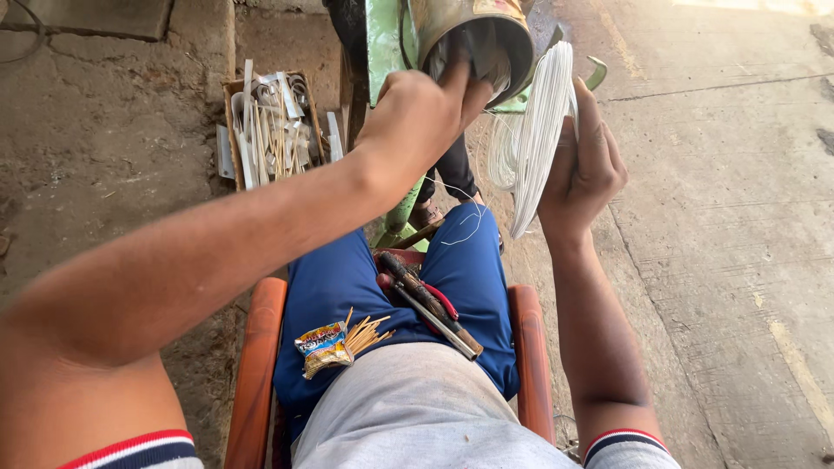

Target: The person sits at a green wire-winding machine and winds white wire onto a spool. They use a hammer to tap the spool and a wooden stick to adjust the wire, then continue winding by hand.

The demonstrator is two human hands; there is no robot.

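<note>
Left hand point(417, 108) reaching into the open end of the metal motor housing point(473, 39), fingers curled on the inner rim and the white winding there; grip tight on that edge, fingertips hidden inside, so exact contact not readable. Right hand point(586, 165) cupping the white wire coil point(539, 130) from behind, fingers spread along its outer edge, grip wrapped around the bundle, coil held upright just beside the housing mouth. Risking, by judgement: turns fanning out of the right hand, since nothing visible is binding the bundle; loose strand point(465, 221) trailing down to the blue shorts point(473, 260) and likely snagging or kinking if the coil is moving. Possibly scraping wire insulation against the housing rim while feeding. Balancing 2 hand tools point(430, 304) on the lap, unsecured, next to a bunch of thin sticks point(365, 334) and a small packet point(321, 347); any leg shift probably sending them off the wooden chair point(261, 365) to the concrete floor point(721, 260). Sitting well apart on the left: box of scraps point(269, 130), no factor here.
</note>
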